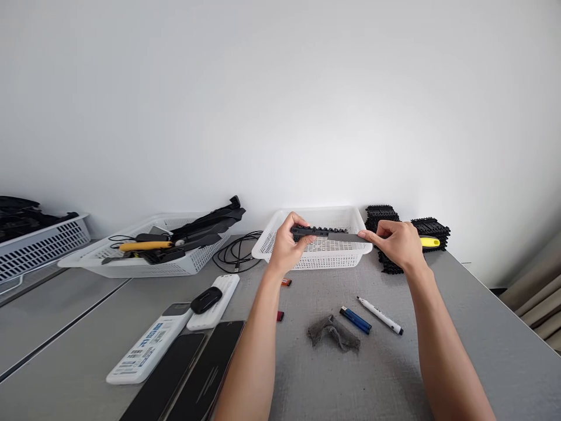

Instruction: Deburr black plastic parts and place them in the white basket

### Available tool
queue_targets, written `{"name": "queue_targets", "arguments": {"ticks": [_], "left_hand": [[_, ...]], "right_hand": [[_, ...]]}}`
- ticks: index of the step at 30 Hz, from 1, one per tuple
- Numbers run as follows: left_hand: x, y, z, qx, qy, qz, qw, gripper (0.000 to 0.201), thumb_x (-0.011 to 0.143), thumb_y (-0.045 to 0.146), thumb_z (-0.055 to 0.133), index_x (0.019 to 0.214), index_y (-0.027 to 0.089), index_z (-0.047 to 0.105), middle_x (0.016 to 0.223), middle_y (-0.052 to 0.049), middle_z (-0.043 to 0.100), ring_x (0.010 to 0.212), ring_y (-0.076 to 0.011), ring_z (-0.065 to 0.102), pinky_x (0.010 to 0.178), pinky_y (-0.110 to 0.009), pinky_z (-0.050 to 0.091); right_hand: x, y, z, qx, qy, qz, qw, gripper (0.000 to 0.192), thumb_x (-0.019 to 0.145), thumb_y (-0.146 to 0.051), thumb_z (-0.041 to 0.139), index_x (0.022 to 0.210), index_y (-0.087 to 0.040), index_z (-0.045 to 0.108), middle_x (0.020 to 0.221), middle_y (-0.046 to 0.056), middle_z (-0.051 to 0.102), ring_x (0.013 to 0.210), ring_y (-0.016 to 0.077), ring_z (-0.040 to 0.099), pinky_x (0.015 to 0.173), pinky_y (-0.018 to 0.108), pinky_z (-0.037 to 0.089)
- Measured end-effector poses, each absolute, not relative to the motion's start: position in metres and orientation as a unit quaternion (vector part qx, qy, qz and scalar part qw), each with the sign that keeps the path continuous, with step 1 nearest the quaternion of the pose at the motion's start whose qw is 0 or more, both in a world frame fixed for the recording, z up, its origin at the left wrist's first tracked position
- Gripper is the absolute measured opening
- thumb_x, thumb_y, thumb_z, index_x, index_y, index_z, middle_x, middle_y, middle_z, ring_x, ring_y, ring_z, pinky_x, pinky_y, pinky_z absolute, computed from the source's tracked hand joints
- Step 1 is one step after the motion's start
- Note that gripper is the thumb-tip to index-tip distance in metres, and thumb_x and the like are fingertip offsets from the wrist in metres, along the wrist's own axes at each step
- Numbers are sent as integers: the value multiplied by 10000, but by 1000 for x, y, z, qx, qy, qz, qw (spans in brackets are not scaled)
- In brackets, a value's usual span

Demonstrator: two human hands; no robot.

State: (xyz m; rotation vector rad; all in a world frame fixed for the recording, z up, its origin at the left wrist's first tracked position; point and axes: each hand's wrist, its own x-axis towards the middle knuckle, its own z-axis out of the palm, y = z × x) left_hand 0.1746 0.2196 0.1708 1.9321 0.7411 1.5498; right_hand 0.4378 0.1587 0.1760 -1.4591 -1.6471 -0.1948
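Observation:
My left hand (pixel 287 245) pinches one end of a black toothed plastic strip (pixel 322 230), held level above the table in front of the white basket. My right hand (pixel 398 242) is closed around a flat grey file (pixel 344 237), its thumb along the flat side. The file's yellow handle (pixel 430 242) sticks out to the right of that hand. The file's squared tip lies against or very close to the strip's right part; exact contact is hard to make out. Below the hands, a crumpled grey cloth (pixel 333 334) lies with dark specks around it.
A white basket (pixel 315 260) stands behind the hands, stacked black toothed strips (pixel 381 219) to its right. A blue lighter (pixel 355 320) and white marker (pixel 380 316) lie nearer. Leftward are a cable (pixel 236 251), a tool-filled basket (pixel 175 269), a white calculator-like device (pixel 149 345) and phones (pixel 205 374).

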Motion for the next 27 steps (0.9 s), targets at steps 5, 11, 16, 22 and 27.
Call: {"name": "queue_targets", "arguments": {"ticks": [5,11,16,22,27], "left_hand": [[171,220,174,686,265,601,313,408,643,386,814,798,228,471,784,15,516,729,-141,516,702,-275,433],[177,214,178,642,261,606,389,428,621,324,828,866,232,489,798,25,517,702,-123,513,639,-239,428],[186,202,183,643,275,563,440,386,678,289,796,958,232,536,838,21,537,743,-121,538,669,-229,432],[192,194,187,624,295,571,445,340,700,312,778,970,215,596,901,-5,592,820,-142,574,739,-246,456],[199,192,188,608,309,584,439,360,699,367,783,982,208,626,873,-16,628,827,-157,593,760,-261,468]], "right_hand": [[442,158,177,-569,-659,-19,492,612,768,-683,628,499,-199,367,461,-50,317,483,103,240,486,262,227],[428,156,181,-504,-606,121,603,515,848,-603,574,569,-192,437,522,-48,308,504,99,250,470,257,180],[399,154,183,-456,-608,283,586,393,797,-566,669,873,-182,634,579,-53,373,489,87,264,441,232,186],[391,158,179,-408,-542,429,597,388,768,-534,716,706,-188,549,527,-85,243,448,68,197,393,213,186],[393,163,174,-374,-488,504,607,382,735,-499,763,729,-197,529,517,-102,219,439,60,159,373,202,148]]}}
